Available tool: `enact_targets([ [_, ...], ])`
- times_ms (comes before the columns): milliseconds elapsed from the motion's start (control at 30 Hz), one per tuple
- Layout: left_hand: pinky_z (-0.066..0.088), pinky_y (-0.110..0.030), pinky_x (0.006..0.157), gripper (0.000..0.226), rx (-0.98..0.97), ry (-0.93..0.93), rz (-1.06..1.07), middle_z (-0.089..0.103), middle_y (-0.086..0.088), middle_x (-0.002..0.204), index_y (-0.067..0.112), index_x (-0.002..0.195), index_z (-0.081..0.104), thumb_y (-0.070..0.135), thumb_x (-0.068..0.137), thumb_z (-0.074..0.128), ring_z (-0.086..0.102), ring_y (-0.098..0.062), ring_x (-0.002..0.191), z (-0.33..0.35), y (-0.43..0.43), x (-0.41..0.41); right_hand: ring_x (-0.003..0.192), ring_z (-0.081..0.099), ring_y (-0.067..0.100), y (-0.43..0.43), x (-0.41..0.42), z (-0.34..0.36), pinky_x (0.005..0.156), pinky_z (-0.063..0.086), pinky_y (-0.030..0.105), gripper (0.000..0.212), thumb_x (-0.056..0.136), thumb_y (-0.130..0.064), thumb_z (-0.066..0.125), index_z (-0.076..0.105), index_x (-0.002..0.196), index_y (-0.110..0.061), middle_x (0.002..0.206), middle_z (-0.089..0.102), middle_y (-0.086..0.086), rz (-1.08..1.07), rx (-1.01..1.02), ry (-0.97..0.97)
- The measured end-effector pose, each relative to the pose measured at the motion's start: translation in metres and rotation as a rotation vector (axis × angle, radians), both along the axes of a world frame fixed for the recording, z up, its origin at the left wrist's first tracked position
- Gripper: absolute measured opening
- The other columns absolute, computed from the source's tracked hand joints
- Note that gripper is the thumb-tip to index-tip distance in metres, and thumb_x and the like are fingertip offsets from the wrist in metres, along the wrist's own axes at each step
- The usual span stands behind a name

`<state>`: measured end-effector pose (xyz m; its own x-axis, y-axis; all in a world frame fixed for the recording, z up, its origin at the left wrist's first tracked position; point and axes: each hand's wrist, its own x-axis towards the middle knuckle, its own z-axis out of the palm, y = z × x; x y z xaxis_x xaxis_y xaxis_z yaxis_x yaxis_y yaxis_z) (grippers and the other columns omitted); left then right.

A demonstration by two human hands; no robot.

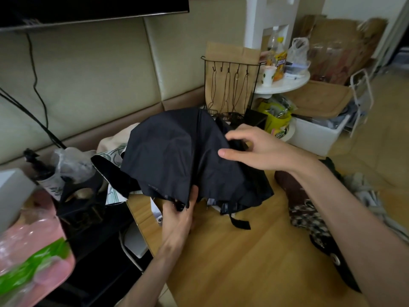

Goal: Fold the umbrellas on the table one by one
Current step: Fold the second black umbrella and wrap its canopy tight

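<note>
Umbrella [177,151], black, half-collapsed, over tabletop [232,262] btw our hands. Left hand [179,216] curled round hem + rib tips; right hand [254,149] pinches fabric near top. Step, we reckon: gathering pleats. Next: smooth folds round shaft, wrap w/ strap [240,223].

— What is lying on the wooden table [232,262]?
— A black umbrella [177,151] is sitting at its far left corner, a white-and-green umbrella [112,152] is peeking out behind, and a houndstooth umbrella [305,216] is lying along the right.
</note>
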<state>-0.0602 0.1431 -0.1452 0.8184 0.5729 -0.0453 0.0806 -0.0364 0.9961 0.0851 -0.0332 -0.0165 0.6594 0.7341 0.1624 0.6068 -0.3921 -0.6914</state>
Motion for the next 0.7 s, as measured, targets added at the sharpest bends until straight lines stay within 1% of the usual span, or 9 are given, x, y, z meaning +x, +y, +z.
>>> enact_targets([
  [67,0.036,-0.032,0.046,0.065,-0.015,-0.014,0.006,0.037,-0.008,0.057,0.013,0.074,0.039,0.072,0.069,0.066,0.042,-0.027,0.054,0.0,0.001,0.0,0.11,0.057,0.006,-0.004,0.002,0.004,0.094,0.043,0.028,0.015,0.096,-0.043,0.071,0.077,0.102,-0.031,0.11,0.061,-0.011,0.014,-0.165,-0.038],
  [133,0.039,-0.036,0.05,0.068,-0.025,-0.025,0.008,0.039,-0.009,0.058,0.012,0.076,0.04,0.072,0.067,0.069,0.042,-0.03,0.057,-0.002,0.003,0.002,0.107,0.057,0.0,-0.007,0.002,0.006,0.094,0.044,0.028,0.012,0.097,-0.039,0.072,0.08,0.098,-0.03,0.105,0.064,-0.017,0.06,-0.236,-0.01],
  [233,0.059,-0.053,0.073,0.074,-0.032,-0.054,0.037,0.059,0.007,0.066,0.007,0.093,0.059,0.071,0.062,0.078,0.06,-0.041,0.068,-0.004,0.004,0.003,0.122,0.053,0.008,-0.005,0.001,0.001,0.11,0.044,0.04,0.008,0.094,-0.043,0.075,0.075,0.099,-0.037,0.123,0.057,-0.009,-0.107,-0.07,-0.115],
  [333,0.061,-0.052,0.076,0.083,-0.025,-0.09,0.012,0.07,0.009,0.076,0.004,0.116,0.067,0.064,0.061,0.085,0.073,-0.036,0.083,-0.001,0.003,0.002,0.135,0.042,0.017,0.009,-0.016,-0.001,0.115,0.034,0.03,0.046,0.085,-0.051,0.081,0.069,0.127,-0.036,0.137,0.044,-0.003,-0.267,0.165,-0.268],
  [433,0.061,-0.03,0.092,0.065,0.04,-0.13,-0.014,0.079,0.017,0.098,0.021,0.117,0.068,0.051,0.063,0.089,0.074,-0.013,0.104,-0.001,-0.001,0.002,0.15,0.03,0.019,0.033,-0.039,-0.008,0.121,0.035,0.04,0.102,0.073,-0.066,0.084,0.035,0.158,-0.042,0.159,0.023,-0.006,-0.214,0.067,-0.109],
  [500,0.055,-0.013,0.09,0.065,0.124,-0.197,-0.068,0.076,0.027,0.106,0.03,0.118,0.065,0.05,0.061,0.089,0.07,0.003,0.108,-0.002,-0.001,0.001,0.159,0.015,0.024,0.05,-0.047,-0.022,0.125,0.029,0.057,0.124,0.064,-0.074,0.086,0.012,0.162,-0.05,0.167,0.002,-0.013,-0.218,0.012,-0.056],
  [567,0.052,-0.011,0.089,0.074,0.191,-0.248,-0.119,0.074,0.03,0.107,0.03,0.119,0.062,0.07,0.062,0.085,0.069,0.006,0.105,-0.004,0.0,-0.001,0.161,0.008,0.03,0.062,-0.049,-0.035,0.122,0.027,0.067,0.135,0.061,-0.075,0.087,-0.001,0.161,-0.053,0.168,-0.009,-0.013,-0.263,-0.001,-0.066],
  [633,0.055,-0.021,0.073,0.097,0.104,-0.215,-0.12,0.072,0.014,0.09,0.018,0.11,0.062,0.098,0.055,0.067,0.067,-0.003,0.082,-0.004,-0.003,-0.005,0.159,0.01,0.036,0.069,-0.049,-0.043,0.119,0.03,0.071,0.141,0.061,-0.072,0.089,-0.006,0.162,-0.049,0.169,-0.008,-0.007,-0.315,-0.006,-0.107],
  [700,0.047,-0.022,0.054,0.115,-0.022,-0.153,-0.078,0.057,-0.01,0.08,-0.002,0.1,0.056,0.106,0.062,0.047,0.054,-0.017,0.067,-0.006,-0.003,-0.008,0.158,0.013,0.037,0.074,-0.049,-0.047,0.117,0.033,0.07,0.143,0.061,-0.069,0.091,-0.006,0.163,-0.044,0.168,-0.005,-0.003,-0.351,-0.007,-0.142],
])
